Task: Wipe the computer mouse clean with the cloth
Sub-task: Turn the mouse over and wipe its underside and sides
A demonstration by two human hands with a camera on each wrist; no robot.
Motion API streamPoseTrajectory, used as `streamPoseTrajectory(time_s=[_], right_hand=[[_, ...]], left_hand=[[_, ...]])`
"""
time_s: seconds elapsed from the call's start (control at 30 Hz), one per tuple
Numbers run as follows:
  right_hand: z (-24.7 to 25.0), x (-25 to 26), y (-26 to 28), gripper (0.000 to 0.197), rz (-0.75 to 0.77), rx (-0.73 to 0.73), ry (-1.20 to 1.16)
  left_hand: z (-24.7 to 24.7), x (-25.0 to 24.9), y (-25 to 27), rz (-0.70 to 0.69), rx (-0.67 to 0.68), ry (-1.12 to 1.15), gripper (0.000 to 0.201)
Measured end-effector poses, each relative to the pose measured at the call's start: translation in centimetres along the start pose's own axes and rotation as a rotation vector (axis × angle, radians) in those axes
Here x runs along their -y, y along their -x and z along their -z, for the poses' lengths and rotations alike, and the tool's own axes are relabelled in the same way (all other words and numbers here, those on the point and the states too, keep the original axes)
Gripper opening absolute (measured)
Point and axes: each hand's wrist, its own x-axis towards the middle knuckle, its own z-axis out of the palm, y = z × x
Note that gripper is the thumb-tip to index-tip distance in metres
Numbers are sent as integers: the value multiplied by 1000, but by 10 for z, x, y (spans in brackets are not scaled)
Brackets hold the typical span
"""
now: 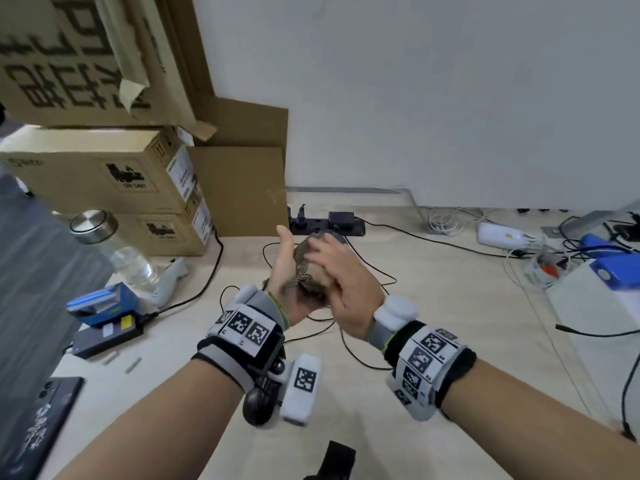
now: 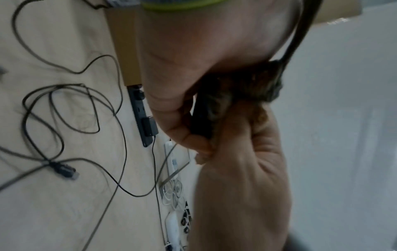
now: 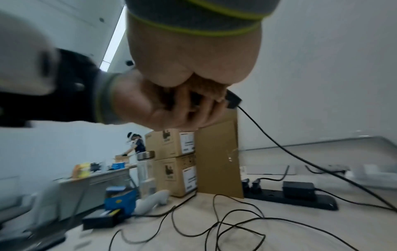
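Both hands are raised above the pale desk (image 1: 433, 306). My left hand (image 1: 282, 268) cups a black wired computer mouse (image 2: 200, 118) from below, thumb up; in the head view the mouse is almost wholly hidden. In the right wrist view the mouse's front end (image 3: 233, 100) and its cable stick out past the left hand's fingers (image 3: 193, 112). My right hand (image 1: 337, 271) holds a brown patterned cloth (image 1: 303, 268) against the top of the mouse. The cloth (image 2: 247, 88) is bunched between the two palms. The right fingers are motion-blurred.
A black power strip (image 1: 327, 225) lies behind the hands, with loose black cables (image 1: 346, 327) beneath them. Stacked cardboard boxes (image 1: 114, 181) and a glass bottle (image 1: 114, 247) stand at the left. A blue device (image 1: 100, 303) and a phone (image 1: 45, 417) lie near the left edge.
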Motion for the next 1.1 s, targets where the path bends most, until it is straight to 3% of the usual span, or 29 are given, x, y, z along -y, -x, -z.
streamPoseTrajectory(time_s=[0.13, 0.17, 0.23, 0.33, 0.4, 0.47, 0.57, 0.67, 0.77, 0.87, 0.93, 1.03, 1.1], right_hand=[[20, -7, -22, 40, -399, -217, -217], [19, -2, -27, 41, -432, -237, -232], [12, 14, -32, 44, -329, -214, -190], [-5, 29, -27, 45, 14, -41, -24], [-1, 19, -27, 45, 120, 2, 9], [11, 7, -35, 41, -25, -87, -76], [17, -1, -52, 22, -420, -265, -219], [16, 5, -58, 16, -550, -351, -414], [20, 25, -43, 29, -412, -292, -303], [12, 37, -23, 45, -18, -51, -59], [9, 30, -16, 49, 106, 45, -15], [21, 13, -21, 46, 63, -23, -66], [30, 6, -27, 38, -93, -158, -81]], left_hand=[[8, -1, 4, -116, 13, -182, 98], [6, -4, 6, -148, 16, -191, 96], [4, -10, 7, -191, 11, -149, 95], [1, -18, 10, -179, 18, 26, 94], [3, -20, 13, -159, 16, 26, 98], [8, -18, 14, -163, 7, -112, 102], [9, -13, 18, -180, 22, -212, 99], [9, -11, 18, -179, 43, -200, 99], [9, -14, 16, -174, 59, -141, 103], [6, -20, 16, -142, 79, -28, 108], [6, -21, 15, -140, 71, -14, 106], [10, -16, 15, -157, 62, -153, 103], [13, -11, 16, -183, 50, -259, 98]])
